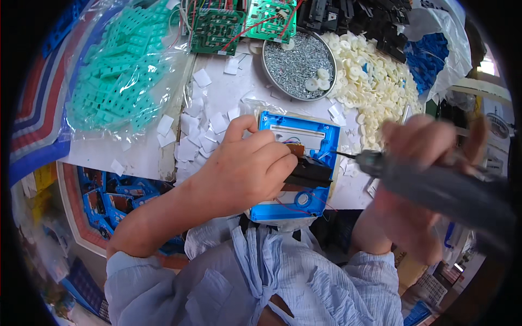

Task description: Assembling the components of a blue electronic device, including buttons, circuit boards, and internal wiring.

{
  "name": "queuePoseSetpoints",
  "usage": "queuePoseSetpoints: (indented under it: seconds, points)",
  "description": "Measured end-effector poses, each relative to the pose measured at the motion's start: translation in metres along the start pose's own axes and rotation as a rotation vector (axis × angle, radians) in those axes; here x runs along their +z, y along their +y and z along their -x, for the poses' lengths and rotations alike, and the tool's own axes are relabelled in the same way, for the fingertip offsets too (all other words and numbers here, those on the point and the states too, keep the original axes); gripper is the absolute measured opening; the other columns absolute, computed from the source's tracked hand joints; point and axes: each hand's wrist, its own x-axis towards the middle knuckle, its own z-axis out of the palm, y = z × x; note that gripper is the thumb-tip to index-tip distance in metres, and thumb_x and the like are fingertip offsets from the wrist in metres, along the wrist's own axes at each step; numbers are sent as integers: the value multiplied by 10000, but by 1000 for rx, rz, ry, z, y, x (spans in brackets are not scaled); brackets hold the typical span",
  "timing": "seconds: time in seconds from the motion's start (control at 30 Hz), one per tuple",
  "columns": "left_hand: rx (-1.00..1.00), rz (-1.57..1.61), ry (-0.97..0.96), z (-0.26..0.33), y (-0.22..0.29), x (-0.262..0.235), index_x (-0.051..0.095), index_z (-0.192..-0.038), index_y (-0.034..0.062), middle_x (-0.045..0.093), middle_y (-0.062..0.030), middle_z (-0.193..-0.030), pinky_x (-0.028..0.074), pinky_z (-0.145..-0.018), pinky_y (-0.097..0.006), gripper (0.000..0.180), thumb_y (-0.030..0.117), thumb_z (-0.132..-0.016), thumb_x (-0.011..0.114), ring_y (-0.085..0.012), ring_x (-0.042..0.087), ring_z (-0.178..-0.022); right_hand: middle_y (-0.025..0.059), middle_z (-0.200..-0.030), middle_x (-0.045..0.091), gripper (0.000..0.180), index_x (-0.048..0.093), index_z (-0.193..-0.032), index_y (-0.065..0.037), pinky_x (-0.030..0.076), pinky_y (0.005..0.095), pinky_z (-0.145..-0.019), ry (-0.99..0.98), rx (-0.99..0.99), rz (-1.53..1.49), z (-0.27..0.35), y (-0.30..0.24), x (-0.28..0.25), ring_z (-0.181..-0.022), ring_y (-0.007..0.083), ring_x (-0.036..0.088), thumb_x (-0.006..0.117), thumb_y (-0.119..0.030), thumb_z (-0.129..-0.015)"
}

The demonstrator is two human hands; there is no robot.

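In front of me lies a blue plastic housing (262, 211) with a white panel, thin wires and a small brown board inside. My left hand (251, 165) is closed over it, its fingers curled on a black plastic part (311, 173) that sits across the housing. My right hand (421, 144), blurred by motion, is wrapped round a dark electric screwdriver (440, 182). The thin bit (346, 155) points left and reaches the housing's right side; whether its tip touches a screw cannot be made out.
Behind the housing stands a round metal dish (296, 65) of small screws, beside a heap of cream plastic discs (370, 81). Green circuit boards (217, 30), black parts (340, 19) and a bag of turquoise pieces (125, 70) lie farther back. A bin (81, 225) of blue housings stands lower left.
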Motion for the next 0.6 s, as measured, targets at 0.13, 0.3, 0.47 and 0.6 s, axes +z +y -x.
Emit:
queuePoseSetpoints:
  seconds: [0.13, 0.3, 0.47, 0.6]
  points:
    - [-28, 54, 3, -1, -4, 1, 688, -1108, 71, 685, -58, -1041, 356, -951, -475, 428, 196, -725, 833, -239, 626, -903, 140, -1513, 515, 841, 359, -1594, -197, 430, 527, -1063, 463, -447, 655, 59, -33, -16, -1349, 324, 504, 764, -411, -888]
    - [-127, 238, 24, -1, -15, 6, 648, -1228, 80, 675, -19, -899, 364, -961, -450, 470, 280, -834, 807, -216, 607, -832, 157, -1302, 633, 540, 663, -1281, -115, 508, 475, -992, -337, 82, 954, 61, 9, 6, -1228, 386, 558, 823, -135, -766]
    - [-498, 527, 116, -8, -2, -4, 467, -1477, 17, 686, -30, -900, 351, -958, -410, 712, 361, -926, 759, -203, 586, -810, 146, -1162, 704, 491, 701, -1227, -80, 544, 403, -891, -432, 345, 633, 48, 38, -14, -1022, 341, 661, 831, -165, -762]
    - [-359, 256, 79, 2, 6, 0, 442, -1516, 14, 701, -32, -1009, 376, -927, -381, 718, 233, -907, 751, -187, 563, -825, 101, -875, 719, 380, 729, -1199, -38, 542, 321, -683, -441, 720, 249, 27, 51, -32, -733, 176, 675, 786, -195, -857]
